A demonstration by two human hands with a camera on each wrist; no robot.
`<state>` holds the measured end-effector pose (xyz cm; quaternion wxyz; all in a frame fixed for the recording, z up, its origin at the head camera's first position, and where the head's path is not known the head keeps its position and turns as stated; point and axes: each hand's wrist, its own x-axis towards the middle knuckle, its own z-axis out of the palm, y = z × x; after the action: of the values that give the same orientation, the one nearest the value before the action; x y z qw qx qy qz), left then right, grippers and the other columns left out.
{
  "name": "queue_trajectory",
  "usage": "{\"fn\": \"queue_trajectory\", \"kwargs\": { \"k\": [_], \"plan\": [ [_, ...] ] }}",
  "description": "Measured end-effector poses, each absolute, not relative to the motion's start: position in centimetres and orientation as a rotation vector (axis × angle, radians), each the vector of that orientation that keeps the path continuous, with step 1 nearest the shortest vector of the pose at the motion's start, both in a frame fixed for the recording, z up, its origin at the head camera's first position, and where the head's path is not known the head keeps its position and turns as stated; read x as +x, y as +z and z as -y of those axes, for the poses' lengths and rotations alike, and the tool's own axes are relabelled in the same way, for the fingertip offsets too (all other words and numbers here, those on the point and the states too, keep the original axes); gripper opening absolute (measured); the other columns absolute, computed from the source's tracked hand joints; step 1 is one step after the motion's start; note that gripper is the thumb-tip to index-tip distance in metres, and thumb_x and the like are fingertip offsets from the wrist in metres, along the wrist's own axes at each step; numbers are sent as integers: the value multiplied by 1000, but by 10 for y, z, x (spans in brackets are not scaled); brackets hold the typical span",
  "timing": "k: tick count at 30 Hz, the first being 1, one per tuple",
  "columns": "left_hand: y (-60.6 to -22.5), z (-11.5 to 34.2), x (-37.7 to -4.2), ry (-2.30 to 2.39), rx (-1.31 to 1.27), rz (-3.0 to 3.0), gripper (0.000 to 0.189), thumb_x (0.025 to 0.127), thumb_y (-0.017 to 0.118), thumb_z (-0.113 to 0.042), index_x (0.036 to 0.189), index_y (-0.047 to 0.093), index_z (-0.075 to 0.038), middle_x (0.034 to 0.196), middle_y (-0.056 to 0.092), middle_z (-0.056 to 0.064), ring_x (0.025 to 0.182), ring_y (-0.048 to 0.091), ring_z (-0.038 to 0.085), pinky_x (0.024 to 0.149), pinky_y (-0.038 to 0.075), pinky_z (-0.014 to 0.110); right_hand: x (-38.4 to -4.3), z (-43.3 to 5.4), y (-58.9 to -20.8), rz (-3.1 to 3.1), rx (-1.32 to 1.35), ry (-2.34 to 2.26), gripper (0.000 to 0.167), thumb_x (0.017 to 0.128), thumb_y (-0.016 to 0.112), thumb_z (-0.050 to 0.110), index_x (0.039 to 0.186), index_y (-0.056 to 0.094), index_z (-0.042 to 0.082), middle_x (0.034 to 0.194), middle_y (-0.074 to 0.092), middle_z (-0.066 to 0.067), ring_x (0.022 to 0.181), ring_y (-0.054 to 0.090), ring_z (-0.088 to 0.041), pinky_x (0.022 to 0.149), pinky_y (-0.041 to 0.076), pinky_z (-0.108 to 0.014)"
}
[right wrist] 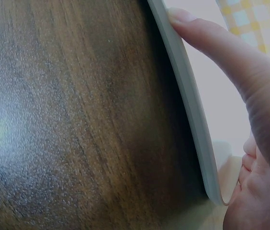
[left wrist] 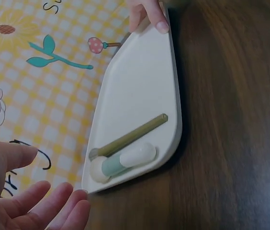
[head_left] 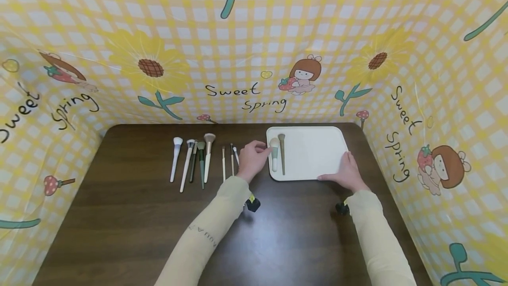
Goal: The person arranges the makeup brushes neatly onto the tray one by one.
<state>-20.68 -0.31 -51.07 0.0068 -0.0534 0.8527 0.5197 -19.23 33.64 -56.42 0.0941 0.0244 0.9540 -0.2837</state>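
My left hand [head_left: 253,159] hovers at the left end of a white tray [head_left: 313,153]. In the left wrist view its fingers [left wrist: 53,203] are spread and relaxed, with nothing between them. Just beside them, a makeup brush with a pale mint ferrule and white handle [left wrist: 140,154] lies in the tray. An olive-handled makeup brush [head_left: 282,156] lies alongside it. At the tray's near right corner, my right hand [head_left: 348,173] holds the tray. Its thumb [right wrist: 211,40] lies over the front rim, and its fingers are at the right side.
Left of the tray, several makeup brushes [head_left: 200,158] lie on the dark wooden table [head_left: 131,215], handles toward me. Slimmer brushes [head_left: 223,162] lie beside my left hand, partly hidden by it. A yellow checked cloth [head_left: 246,47] hangs behind and along both sides.
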Motion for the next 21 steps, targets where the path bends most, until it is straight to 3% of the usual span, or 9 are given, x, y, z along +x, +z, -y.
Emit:
{"fn": "queue_trajectory", "kwargs": {
  "k": [13,21],
  "plan": [
    [-522,30,-198,1516,-219,-2717,40,93,74,-34,120,70,-5,103,75,10,95,71,25,84,53,42,-192,-337,-563,-2833,70,-834,150,66,90,61,153,-5,-17,160,-5,-40,148,0,-53,118,13,-60],
    [-532,50,-193,1326,-248,-2814,29,90,79,-23,109,72,-2,92,73,10,84,68,27,77,54,43,-191,-336,-562,-2821,74,-858,149,67,90,58,153,-5,-17,160,-5,-39,148,-1,-53,118,12,-60]
  ]
}}
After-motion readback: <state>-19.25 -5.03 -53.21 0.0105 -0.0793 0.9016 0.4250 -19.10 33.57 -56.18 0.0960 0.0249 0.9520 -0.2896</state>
